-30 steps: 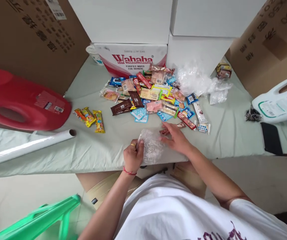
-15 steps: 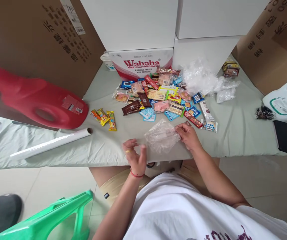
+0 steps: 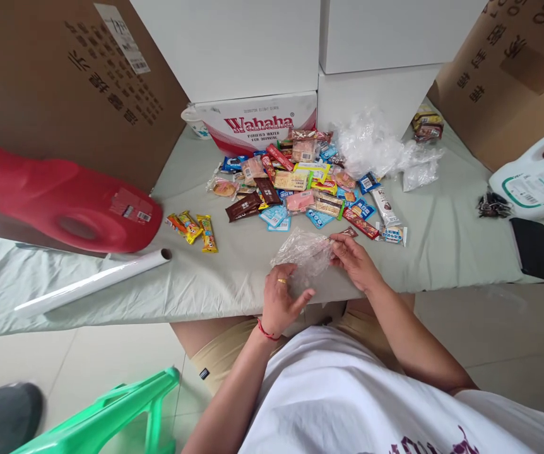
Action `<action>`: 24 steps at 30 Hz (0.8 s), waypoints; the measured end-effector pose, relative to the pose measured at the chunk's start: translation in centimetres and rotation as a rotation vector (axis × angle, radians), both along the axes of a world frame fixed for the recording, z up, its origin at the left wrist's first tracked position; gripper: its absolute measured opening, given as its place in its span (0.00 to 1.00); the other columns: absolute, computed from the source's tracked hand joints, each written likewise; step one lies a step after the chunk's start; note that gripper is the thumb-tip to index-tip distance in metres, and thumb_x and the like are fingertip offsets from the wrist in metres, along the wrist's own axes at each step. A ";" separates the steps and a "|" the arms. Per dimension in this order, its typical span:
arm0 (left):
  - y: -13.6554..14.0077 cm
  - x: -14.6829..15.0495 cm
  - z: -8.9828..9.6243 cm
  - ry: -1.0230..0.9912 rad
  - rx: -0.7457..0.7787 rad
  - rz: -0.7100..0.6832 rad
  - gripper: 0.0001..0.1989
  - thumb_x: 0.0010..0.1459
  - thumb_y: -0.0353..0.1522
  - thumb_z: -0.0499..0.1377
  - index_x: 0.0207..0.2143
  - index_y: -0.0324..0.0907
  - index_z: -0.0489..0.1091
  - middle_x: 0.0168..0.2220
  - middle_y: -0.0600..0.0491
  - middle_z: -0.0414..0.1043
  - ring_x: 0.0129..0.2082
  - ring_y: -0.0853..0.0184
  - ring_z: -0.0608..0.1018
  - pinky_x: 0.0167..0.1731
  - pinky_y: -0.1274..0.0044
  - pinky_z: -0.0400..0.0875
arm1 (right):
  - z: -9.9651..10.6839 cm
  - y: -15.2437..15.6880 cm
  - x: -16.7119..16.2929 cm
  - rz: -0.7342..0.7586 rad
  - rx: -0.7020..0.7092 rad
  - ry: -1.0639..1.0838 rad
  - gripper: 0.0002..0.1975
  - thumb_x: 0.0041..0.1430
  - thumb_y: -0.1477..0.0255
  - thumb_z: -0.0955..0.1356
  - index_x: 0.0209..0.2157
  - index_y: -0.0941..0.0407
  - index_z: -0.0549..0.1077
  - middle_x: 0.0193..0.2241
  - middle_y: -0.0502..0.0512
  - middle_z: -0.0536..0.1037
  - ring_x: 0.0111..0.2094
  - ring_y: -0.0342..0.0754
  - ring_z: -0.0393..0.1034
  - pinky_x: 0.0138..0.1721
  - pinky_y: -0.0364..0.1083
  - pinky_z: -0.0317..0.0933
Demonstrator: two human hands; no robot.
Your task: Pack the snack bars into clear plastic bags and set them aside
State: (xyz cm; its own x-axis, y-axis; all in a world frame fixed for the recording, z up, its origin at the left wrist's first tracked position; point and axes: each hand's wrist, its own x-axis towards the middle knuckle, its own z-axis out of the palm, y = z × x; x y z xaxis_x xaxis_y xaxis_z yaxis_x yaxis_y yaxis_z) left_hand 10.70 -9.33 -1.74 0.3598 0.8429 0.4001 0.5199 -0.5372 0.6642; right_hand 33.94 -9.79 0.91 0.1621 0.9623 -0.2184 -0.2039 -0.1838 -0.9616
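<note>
While I watch from afar, the right hand (image 3: pixel 357 263) pinches the right edge of the crumpled clear plastic (image 3: pixel 303 247), over the tabletop (image 3: pixel 219 284) and just nearer than the snack pile (image 3: pixel 293 180). The left hand (image 3: pixel 282 299) is spread, thumb apart, beside its near left edge; I can't tell if they touch. I judge this 1 piece is being arranged; the next move calls for a 2nd, left-hand grip.
</note>
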 end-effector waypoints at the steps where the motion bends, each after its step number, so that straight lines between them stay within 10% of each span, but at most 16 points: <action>1: 0.0 0.1 0.0 0.040 -0.014 -0.004 0.26 0.60 0.46 0.67 0.54 0.42 0.71 0.49 0.42 0.77 0.47 0.54 0.79 0.45 0.65 0.71 | -0.3 -0.3 0.0 0.021 -0.002 0.005 0.34 0.53 0.47 0.75 0.55 0.50 0.70 0.43 0.54 0.75 0.38 0.47 0.70 0.39 0.47 0.71; 7: 0.2 0.8 0.4 -0.057 -0.196 0.094 0.08 0.66 0.33 0.58 0.36 0.45 0.76 0.35 0.51 0.79 0.37 0.62 0.79 0.43 0.68 0.70 | -1.9 -1.4 -1.1 0.137 -0.050 -0.252 0.57 0.47 0.64 0.78 0.74 0.52 0.50 0.37 0.50 0.77 0.28 0.43 0.64 0.32 0.44 0.61; 15: 0.4 -0.1 1.4 -0.762 -0.706 0.229 0.18 0.58 0.48 0.68 0.34 0.42 0.76 0.29 0.55 0.74 0.28 0.70 0.71 0.31 0.77 0.66 | -0.8 -1.2 -0.8 0.105 0.002 -0.141 0.36 0.51 0.63 0.75 0.62 0.52 0.67 0.32 0.48 0.77 0.27 0.43 0.63 0.31 0.43 0.57; 24: 1.6 -0.5 2.4 -1.071 -0.754 0.373 0.20 0.50 0.45 0.74 0.30 0.42 0.70 0.26 0.60 0.68 0.25 0.75 0.69 0.28 0.82 0.65 | 0.8 -3.8 4.3 0.001 -0.173 0.056 0.23 0.43 0.55 0.81 0.36 0.55 0.80 0.28 0.48 0.70 0.23 0.37 0.51 0.22 0.41 0.44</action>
State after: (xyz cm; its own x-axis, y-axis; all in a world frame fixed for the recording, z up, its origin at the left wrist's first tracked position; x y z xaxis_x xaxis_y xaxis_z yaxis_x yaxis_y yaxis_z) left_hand 10.22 -7.76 0.66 -0.1290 0.9569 -0.2603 -0.3980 0.1905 0.8974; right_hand 38.26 -13.56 1.71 0.1437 0.9099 -0.3891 -0.2562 -0.3456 -0.9027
